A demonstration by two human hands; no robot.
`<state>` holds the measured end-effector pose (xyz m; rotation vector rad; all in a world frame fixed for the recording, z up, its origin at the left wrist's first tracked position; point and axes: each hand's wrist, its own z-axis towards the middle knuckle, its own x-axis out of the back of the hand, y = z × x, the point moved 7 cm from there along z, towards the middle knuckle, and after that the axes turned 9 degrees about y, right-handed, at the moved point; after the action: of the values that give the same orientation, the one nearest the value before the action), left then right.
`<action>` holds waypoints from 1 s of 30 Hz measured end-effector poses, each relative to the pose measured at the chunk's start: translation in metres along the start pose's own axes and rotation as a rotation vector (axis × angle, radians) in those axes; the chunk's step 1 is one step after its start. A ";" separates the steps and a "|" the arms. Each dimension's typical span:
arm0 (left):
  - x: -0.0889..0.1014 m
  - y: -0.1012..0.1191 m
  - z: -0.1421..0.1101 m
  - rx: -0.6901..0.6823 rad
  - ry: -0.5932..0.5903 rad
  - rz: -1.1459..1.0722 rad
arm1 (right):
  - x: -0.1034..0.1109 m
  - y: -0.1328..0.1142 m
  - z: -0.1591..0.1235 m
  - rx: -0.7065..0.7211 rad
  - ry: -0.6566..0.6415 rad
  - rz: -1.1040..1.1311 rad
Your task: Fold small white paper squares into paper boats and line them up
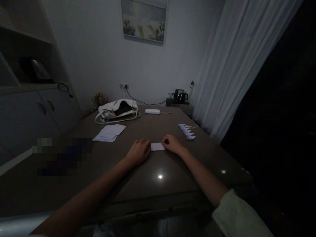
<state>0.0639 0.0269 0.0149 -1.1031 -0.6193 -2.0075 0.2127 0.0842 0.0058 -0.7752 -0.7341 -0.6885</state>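
A small rectangle of white paper (pixel 158 146) lies on the dark table between my two hands. My left hand (pixel 139 152) rests on the tabletop with its fingers bent together, holding down the paper's left edge. At the opposite edge, my right hand (pixel 172 144) pinches the paper's upper right corner between thumb and forefinger. Several pointed folded paper pieces (pixel 187 131) stand in a row to the right, beyond my right hand. A loose stack of white paper sheets (pixel 108 133) lies to the left, farther back than my left hand.
Toward the table's (pixel 158 187) back stand an open white handbag (pixel 117 110) and a white device (pixel 152 111) with a strap. Small scraps (pixel 192 127) lie beside the folded pieces. A kettle (pixel 182 96) stands behind the far right corner; a curtain (pixel 222 72) hangs at the right.
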 end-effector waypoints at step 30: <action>-0.022 -0.032 0.005 0.225 -0.092 -0.162 | -0.003 0.007 -0.001 0.067 -0.051 0.284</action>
<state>0.0487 0.0577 -0.0027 -1.0401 -0.9851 -1.9723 0.2165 0.0883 0.0004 -0.8183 -0.6735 -0.3873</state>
